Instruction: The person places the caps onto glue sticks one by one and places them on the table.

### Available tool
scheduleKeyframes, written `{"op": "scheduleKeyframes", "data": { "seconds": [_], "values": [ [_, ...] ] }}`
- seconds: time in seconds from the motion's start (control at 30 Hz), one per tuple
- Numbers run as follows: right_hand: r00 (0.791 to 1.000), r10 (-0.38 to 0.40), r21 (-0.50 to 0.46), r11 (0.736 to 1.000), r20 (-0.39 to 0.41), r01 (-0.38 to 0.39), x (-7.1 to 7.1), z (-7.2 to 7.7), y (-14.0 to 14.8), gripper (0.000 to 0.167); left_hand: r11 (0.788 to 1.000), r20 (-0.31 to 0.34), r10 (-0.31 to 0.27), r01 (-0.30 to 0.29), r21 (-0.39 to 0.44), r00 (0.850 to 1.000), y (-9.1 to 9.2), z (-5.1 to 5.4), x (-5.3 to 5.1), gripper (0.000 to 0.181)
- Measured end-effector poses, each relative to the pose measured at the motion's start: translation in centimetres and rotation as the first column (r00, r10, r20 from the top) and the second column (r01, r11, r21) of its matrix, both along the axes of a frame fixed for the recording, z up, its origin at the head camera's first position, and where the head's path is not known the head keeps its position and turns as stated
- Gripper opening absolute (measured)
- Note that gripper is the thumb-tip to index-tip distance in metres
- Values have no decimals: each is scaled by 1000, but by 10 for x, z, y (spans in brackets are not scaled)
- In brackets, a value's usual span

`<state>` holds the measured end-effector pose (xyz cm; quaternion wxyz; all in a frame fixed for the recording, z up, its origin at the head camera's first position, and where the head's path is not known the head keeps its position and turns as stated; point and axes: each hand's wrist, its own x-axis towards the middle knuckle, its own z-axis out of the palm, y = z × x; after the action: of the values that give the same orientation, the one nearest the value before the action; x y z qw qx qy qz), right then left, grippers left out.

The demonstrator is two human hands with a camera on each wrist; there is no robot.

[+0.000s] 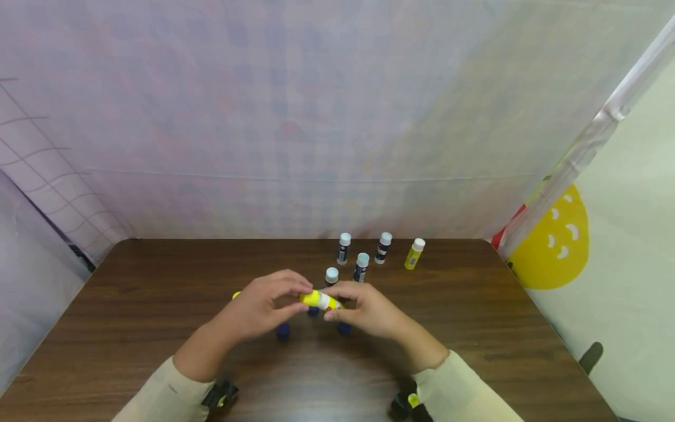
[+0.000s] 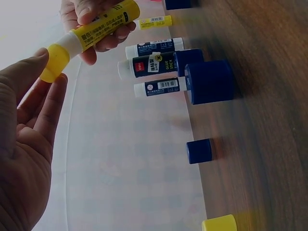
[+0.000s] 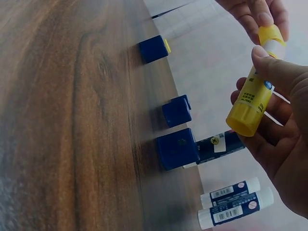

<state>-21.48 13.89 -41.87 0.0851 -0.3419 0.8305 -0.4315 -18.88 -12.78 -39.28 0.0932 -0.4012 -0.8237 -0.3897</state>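
Observation:
A yellow glue stick (image 1: pixel 333 303) is held between both hands above the table. My left hand (image 1: pixel 266 303) pinches its yellow cap (image 2: pixel 55 62) between thumb and fingertips. The right hand (image 1: pixel 371 308) grips the yellow body (image 3: pixel 248 103), its thumb lying along the side. A white band (image 2: pixel 72 44) shows between cap and body. Below the hands, blue caps (image 1: pixel 283 331) stand on the table; in the left wrist view a yellow cap (image 2: pixel 220 224) stands apart from them.
Several dark blue glue sticks with white tops (image 1: pixel 343 249) stand upright towards the back of the wooden table (image 1: pixel 169 269). A yellow glue stick with a white top (image 1: pixel 415 254) stands to their right. A pale checked cloth (image 1: pixel 295 117) hangs behind the table.

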Motion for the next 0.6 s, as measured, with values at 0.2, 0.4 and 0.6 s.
{"op": "scheduleKeyframes", "data": {
  "seconds": [0.2, 0.4, 0.6],
  "values": [
    [1000, -2, 16, 1000, -2, 2, 0, -1, 0, 38, 1000, 22, 3, -3, -26, 1000, 1, 1, 1, 25],
    [999, 16, 13, 1000, -39, -15, 0, 1, 0, 38, 999, 6, 3, -3, -41, 1000, 1, 0, 1, 25],
    [997, 16, 24, 1000, -70, -15, 1, 1, 0, 39, 998, 15, 7, -6, -55, 1000, 1, 0, 1, 25]
  ]
}}
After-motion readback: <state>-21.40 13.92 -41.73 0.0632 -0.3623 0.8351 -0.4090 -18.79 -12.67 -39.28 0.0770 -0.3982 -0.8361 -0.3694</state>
